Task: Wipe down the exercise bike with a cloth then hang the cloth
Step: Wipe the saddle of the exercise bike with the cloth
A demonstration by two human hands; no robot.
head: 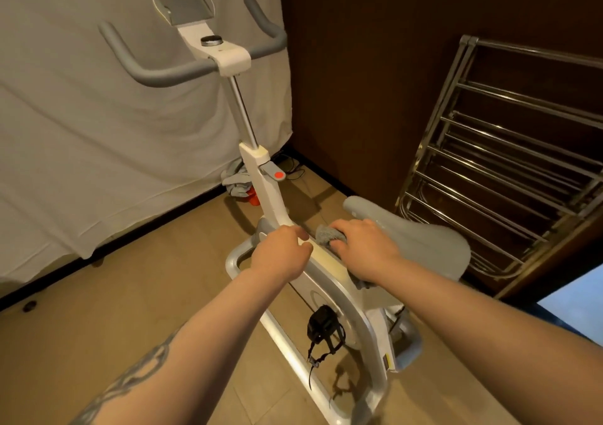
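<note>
A white exercise bike (261, 176) with grey handlebars (156, 77) and a pale grey saddle (424, 245) stands in front of me. My right hand (365, 245) presses a grey cloth (326, 233) onto the top of the bike's frame, just in front of the saddle. The fingers curl over the cloth, and most of it is hidden under the hand. My left hand (282, 250) grips the frame beside it, fingers curled round the top edge.
A chrome drying rack (509, 150) leans against the dark wood wall on the right. A white sheet (98, 131) hangs at the left. A black pedal with strap (323, 330) sticks out low on the bike. Cloth and cables lie on the tiled floor behind.
</note>
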